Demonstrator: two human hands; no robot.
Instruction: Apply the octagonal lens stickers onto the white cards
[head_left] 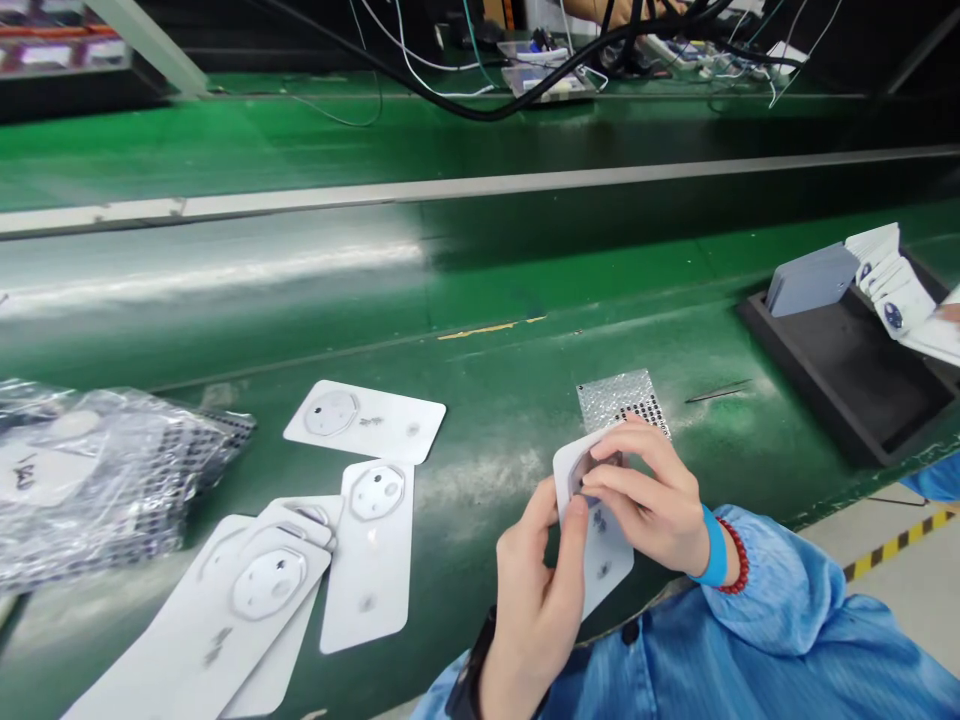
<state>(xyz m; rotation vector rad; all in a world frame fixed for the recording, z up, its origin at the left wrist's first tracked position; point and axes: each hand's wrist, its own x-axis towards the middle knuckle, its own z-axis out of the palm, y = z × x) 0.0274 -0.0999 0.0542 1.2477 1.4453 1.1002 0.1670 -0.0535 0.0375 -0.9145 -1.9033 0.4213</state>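
My left hand point(536, 590) holds a white card point(600, 570) from below, thumb pressed on its face. My right hand point(652, 495) curls over the card's upper end, fingertips pinching at the raised octagonal shape there. Both hands hover just above the near edge of the green bench point(487, 400). A small bubble-wrap pouch point(622, 400) with a dotted black sheet lies on the bench right behind my right hand. More white cards with octagonal shapes lie to the left: one point(365, 421) flat, one point(369, 555) upright, and a fanned pile point(225, 610).
A crinkled clear bag point(90, 480) of parts sits at the far left. A black tray point(855, 370) at the right holds a row of white cards point(885, 275). Thin tweezers point(716, 393) lie near it. Cables and small boxes point(547, 70) line the far side.
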